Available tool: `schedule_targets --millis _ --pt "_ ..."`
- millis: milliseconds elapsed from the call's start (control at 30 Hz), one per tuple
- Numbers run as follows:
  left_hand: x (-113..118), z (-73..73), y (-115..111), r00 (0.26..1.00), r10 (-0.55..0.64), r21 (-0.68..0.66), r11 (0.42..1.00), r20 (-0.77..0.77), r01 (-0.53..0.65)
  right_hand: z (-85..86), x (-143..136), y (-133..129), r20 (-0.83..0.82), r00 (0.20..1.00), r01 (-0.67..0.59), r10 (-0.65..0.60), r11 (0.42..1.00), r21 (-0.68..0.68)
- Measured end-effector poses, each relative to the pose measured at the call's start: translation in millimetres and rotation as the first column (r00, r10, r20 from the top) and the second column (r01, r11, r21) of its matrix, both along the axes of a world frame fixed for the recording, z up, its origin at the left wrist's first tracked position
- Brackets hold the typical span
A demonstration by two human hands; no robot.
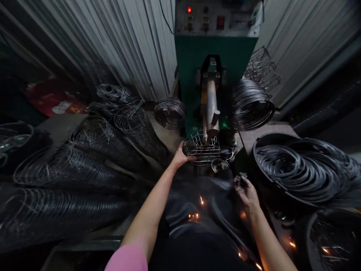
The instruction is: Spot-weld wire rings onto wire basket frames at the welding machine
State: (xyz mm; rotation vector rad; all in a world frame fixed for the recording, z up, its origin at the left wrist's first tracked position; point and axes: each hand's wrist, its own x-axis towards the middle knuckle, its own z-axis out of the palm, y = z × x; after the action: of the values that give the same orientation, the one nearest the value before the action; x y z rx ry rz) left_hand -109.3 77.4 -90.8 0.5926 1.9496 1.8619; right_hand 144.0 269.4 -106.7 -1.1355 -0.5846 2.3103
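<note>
My left hand (181, 157) grips the left side of a wire basket (208, 151), thumb and fingers closed on its rim. The basket lies under the lower tip of the metal arm (212, 101) of a green machine (187, 79). My right hand (247, 191), palm up, is closed around a small bunch of short grey metal pieces (241, 178); their exact kind is hard to make out. Beside the basket sits a small round metal cup (220, 165). Sparks (201, 200) fly over the black apron (194, 233) on my lap.
Stacks of wire rings (64, 207) fill the left side. A wide black tub (258, 165) of wire hoops (296, 169) stands at the right, with a dark bucket (303, 241) below it. Wire coils (251, 105) flank the machine; a corrugated wall (135, 41) stands behind.
</note>
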Motion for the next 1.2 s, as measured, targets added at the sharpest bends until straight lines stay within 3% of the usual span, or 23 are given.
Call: schedule_targets --millis 67,167,233,267,300,367,433,500,567,667,767,867,967,1100,1200 --pt "3.0 -11.6 -0.4 0.996 0.042 0.071 0.996 0.08 -0.048 8.7 -5.0 -2.2 -0.041 0.999 -0.031 0.029 0.998 -0.049" --pt "8.0 -14.4 -2.5 0.99 0.075 0.144 0.985 0.122 -0.092 16.1 -9.1 -8.4 -0.079 0.995 -0.066 0.065 0.998 -0.019" --pt "14.3 -9.8 -9.9 0.996 0.019 0.138 0.99 0.086 -0.031 12.1 -6.1 -12.7 -0.023 0.998 -0.054 0.059 0.984 0.169" --pt "18.8 -6.5 -15.2 0.999 -0.013 0.103 0.995 0.045 0.009 6.9 -2.5 -14.9 0.045 0.998 -0.049 0.037 0.947 0.316" --pt "24.3 -2.6 -20.9 0.999 -0.037 0.046 0.998 -0.012 0.038 -0.1 2.2 -17.2 0.128 0.992 -0.069 0.007 0.874 0.481" --pt "37.2 7.1 -31.4 0.985 -0.042 -0.098 0.995 -0.166 0.026 -16.1 13.6 -22.0 0.304 0.952 -0.221 -0.023 0.632 0.743" --pt "50.5 19.5 -37.3 0.944 -0.03 -0.228 0.972 -0.329 -0.049 -27.5 24.0 -26.2 0.468 0.884 -0.44 0.013 0.366 0.82" --pt "61.9 34.2 -37.4 0.89 -0.051 -0.322 0.94 -0.454 -0.111 -26.2 29.1 -29.0 0.565 0.823 -0.566 0.061 0.176 0.805" --pt "70.9 49.2 -33.1 0.838 -0.098 -0.395 0.907 -0.537 -0.147 -8.7 26.5 -30.9 0.587 0.802 -0.593 0.11 0.039 0.804" --pt "81.8 66.5 -23.2 0.763 -0.168 -0.473 0.858 -0.624 -0.198 37.3 8.5 -33.9 0.608 0.774 -0.584 0.176 -0.173 0.793" --pt "91.1 74.1 -14.2 0.706 -0.216 -0.521 0.817 -0.674 -0.247 78.5 -19.2 -39.3 0.716 0.692 -0.66 0.091 -0.322 0.679" --pt "98.2 75.5 -8.6 0.682 -0.274 -0.565 0.788 -0.678 -0.244 93.1 -44.4 -48.4 0.752 0.659 -0.705 0.0 -0.347 0.618" --pt "101.7 76.5 -6.9 0.69 -0.319 -0.61 0.761 -0.649 -0.222 83.6 -57.0 -60.3 0.684 0.729 -0.66 -0.015 -0.277 0.698" --pt "100.6 78.6 -7.8 0.735 -0.341 -0.656 0.732 -0.585 -0.183 66.8 -56.2 -68.2 0.562 0.802 -0.54 0.202 -0.154 0.827" --pt "97.8 78.8 -8.2 0.74 -0.358 -0.664 0.731 -0.57 -0.157 67.7 -53.0 -62.9 0.523 0.772 -0.503 0.362 -0.156 0.85"
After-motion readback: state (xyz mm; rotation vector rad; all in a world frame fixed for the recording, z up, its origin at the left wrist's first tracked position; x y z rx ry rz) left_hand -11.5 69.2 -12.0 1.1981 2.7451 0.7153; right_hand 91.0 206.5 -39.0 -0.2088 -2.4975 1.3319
